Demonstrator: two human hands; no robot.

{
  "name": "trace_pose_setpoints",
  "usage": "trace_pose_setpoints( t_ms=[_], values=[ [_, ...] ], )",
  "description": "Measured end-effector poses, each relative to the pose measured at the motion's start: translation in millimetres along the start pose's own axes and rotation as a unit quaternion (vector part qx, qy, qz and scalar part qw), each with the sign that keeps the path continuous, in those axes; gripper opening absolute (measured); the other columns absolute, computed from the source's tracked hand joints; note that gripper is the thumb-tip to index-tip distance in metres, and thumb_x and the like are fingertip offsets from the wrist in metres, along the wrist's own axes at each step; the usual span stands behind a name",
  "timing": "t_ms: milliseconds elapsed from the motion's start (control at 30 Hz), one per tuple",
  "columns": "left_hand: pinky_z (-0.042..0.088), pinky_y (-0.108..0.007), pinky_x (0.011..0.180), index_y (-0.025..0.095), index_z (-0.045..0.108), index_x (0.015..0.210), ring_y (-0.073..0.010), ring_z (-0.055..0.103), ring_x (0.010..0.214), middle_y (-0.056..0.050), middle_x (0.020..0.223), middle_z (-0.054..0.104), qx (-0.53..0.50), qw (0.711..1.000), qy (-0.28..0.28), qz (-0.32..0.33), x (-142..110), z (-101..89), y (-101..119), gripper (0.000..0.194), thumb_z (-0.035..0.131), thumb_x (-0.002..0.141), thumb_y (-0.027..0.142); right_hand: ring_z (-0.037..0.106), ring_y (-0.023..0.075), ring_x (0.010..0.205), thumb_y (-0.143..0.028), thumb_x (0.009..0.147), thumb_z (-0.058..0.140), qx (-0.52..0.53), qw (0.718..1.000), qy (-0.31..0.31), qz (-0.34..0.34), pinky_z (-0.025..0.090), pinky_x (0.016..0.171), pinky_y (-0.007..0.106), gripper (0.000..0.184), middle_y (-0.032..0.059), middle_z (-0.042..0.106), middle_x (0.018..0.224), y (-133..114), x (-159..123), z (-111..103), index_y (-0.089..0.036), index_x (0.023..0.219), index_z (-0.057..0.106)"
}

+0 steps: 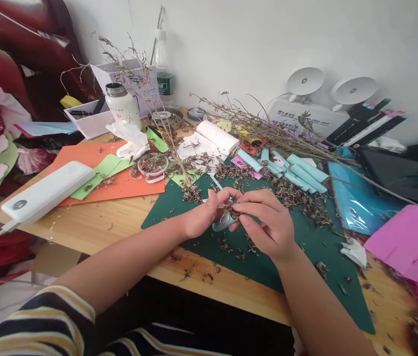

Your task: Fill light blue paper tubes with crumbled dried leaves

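Observation:
My left hand point(204, 215) is closed around a small piece of light blue paper point(222, 224), which looks curled or folded. Dried plant bits point(235, 213) lie in that paper. From the other side, my right hand point(270, 225) has its fingertips pinched together at the bits and the paper's edge. Both hands are above a dark green cutting mat point(305, 262) strewn with brown dried leaves point(290, 194). Several light blue paper rolls point(307, 170) lie beyond my right hand. The inner fingers of my left hand are partly hidden.
Left stand a white power bank point(49, 192) with its cable, orange paper point(134, 185), a small bowl of dried bits point(153, 164) and an uncapped white bottle point(122, 105). Dry stems point(246, 116) stretch across the back. Pink sheets point(412, 244) and a blue plastic packet point(364, 200) lie right.

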State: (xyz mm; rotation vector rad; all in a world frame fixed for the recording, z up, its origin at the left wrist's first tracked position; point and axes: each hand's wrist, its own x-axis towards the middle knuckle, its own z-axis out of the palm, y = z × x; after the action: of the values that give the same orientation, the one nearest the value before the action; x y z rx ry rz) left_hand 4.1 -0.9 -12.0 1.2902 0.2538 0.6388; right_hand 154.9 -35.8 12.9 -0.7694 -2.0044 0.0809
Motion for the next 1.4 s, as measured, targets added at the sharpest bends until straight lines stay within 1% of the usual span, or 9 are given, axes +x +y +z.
trace_pose_setpoints(
  t_ms=[167, 367, 533, 700, 867, 1033, 1167, 1300, 1400],
  values=[
    [0.033, -0.021, 0.054, 0.018, 0.041, 0.091, -0.0112, 0.044, 0.059, 0.001, 0.066, 0.045, -0.046, 0.999, 0.017, -0.004, 0.9, 2.7, 3.3, 0.06, 0.026, 0.07, 0.071, 0.051, 0.0152, 0.073, -0.008, 0.071, 0.05, -0.019, 0.999, -0.02, -0.045, 0.045, 0.063, 0.033, 0.022, 0.0075, 0.052, 0.086, 3.3, -0.5, -4.1, -0.019, 0.089, 0.055],
    [0.037, -0.022, 0.061, 0.017, 0.043, 0.087, -0.0107, 0.049, 0.064, 0.001, 0.069, 0.049, -0.089, 0.996, 0.014, 0.005, 3.3, -1.3, 0.6, 0.036, 0.053, 0.072, 0.047, 0.054, 0.0134, 0.072, -0.003, 0.07, 0.05, -0.071, 0.994, -0.037, -0.08, 0.045, 0.062, 0.03, 0.028, 0.0052, 0.056, 0.084, 1.7, -1.5, -10.4, -0.02, 0.091, 0.054],
    [0.039, -0.022, 0.063, 0.014, 0.051, 0.078, -0.0101, 0.048, 0.07, -0.002, 0.076, 0.049, 0.055, 0.991, 0.063, 0.108, 3.5, -10.7, 7.0, 0.016, 0.056, 0.075, 0.028, 0.056, 0.0128, 0.07, -0.003, 0.07, 0.054, -0.083, 0.992, -0.046, -0.085, 0.044, 0.06, 0.029, 0.025, 0.0049, 0.061, 0.08, 1.9, -1.0, -16.5, -0.019, 0.089, 0.055],
    [0.042, -0.025, 0.068, 0.015, 0.054, 0.071, -0.0108, 0.051, 0.072, -0.003, 0.075, 0.052, 0.231, 0.943, 0.077, 0.224, 0.6, -13.0, 21.2, 0.005, 0.058, 0.073, 0.017, 0.057, 0.0127, 0.069, -0.005, 0.069, 0.058, -0.029, 0.996, -0.035, -0.075, 0.045, 0.059, 0.028, 0.033, 0.0035, 0.064, 0.078, 1.1, 0.2, -15.6, -0.021, 0.096, 0.05],
    [0.044, -0.026, 0.068, 0.017, 0.057, 0.072, -0.0131, 0.052, 0.073, -0.005, 0.073, 0.055, 0.376, 0.887, 0.037, 0.267, -3.6, -11.8, 33.7, 0.002, 0.059, 0.071, 0.018, 0.056, 0.0128, 0.066, -0.006, 0.071, 0.056, -0.054, 0.993, -0.059, -0.083, 0.044, 0.056, 0.028, 0.025, 0.0028, 0.065, 0.076, -3.1, 2.8, -16.6, -0.022, 0.089, 0.05],
    [0.042, -0.029, 0.074, 0.018, 0.061, 0.076, -0.0155, 0.052, 0.076, -0.007, 0.076, 0.055, 0.447, 0.85, -0.02, 0.278, -7.0, -12.8, 46.6, 0.008, 0.054, 0.074, 0.021, 0.054, 0.0133, 0.063, -0.007, 0.071, 0.054, -0.094, 0.987, -0.088, -0.101, 0.043, 0.053, 0.029, 0.019, 0.0028, 0.065, 0.076, -7.4, 4.9, -20.6, -0.021, 0.084, 0.049],
    [0.042, -0.029, 0.075, 0.016, 0.061, 0.076, -0.0153, 0.051, 0.079, -0.007, 0.08, 0.051, 0.421, 0.875, -0.036, 0.237, -6.7, -13.0, 49.0, 0.014, 0.047, 0.077, 0.017, 0.051, 0.0119, 0.062, -0.004, 0.069, 0.053, -0.074, 0.989, -0.086, -0.093, 0.043, 0.054, 0.028, 0.024, 0.0014, 0.063, 0.075, -8.0, 5.0, -20.3, -0.021, 0.084, 0.047],
    [0.043, -0.027, 0.074, 0.015, 0.059, 0.071, -0.0137, 0.05, 0.079, -0.006, 0.082, 0.049, 0.345, 0.918, -0.032, 0.194, -4.7, -12.2, 43.6, 0.003, 0.056, 0.073, 0.017, 0.052, 0.0116, 0.066, -0.003, 0.069, 0.051, -0.031, 0.994, -0.082, -0.073, 0.045, 0.06, 0.028, 0.028, 0.0013, 0.062, 0.077, -6.2, 3.1, -18.2, -0.022, 0.089, 0.047],
    [0.042, -0.029, 0.077, 0.015, 0.056, 0.07, -0.0139, 0.05, 0.081, -0.005, 0.083, 0.048, 0.31, 0.934, -0.023, 0.177, -4.0, -13.2, 39.6, 0.005, 0.06, 0.07, 0.018, 0.053, 0.0122, 0.068, -0.003, 0.069, 0.051, -0.026, 0.994, -0.082, -0.065, 0.045, 0.061, 0.028, 0.03, 0.0017, 0.062, 0.078, -5.2, 1.6, -17.5, -0.022, 0.091, 0.047]
  ],
)
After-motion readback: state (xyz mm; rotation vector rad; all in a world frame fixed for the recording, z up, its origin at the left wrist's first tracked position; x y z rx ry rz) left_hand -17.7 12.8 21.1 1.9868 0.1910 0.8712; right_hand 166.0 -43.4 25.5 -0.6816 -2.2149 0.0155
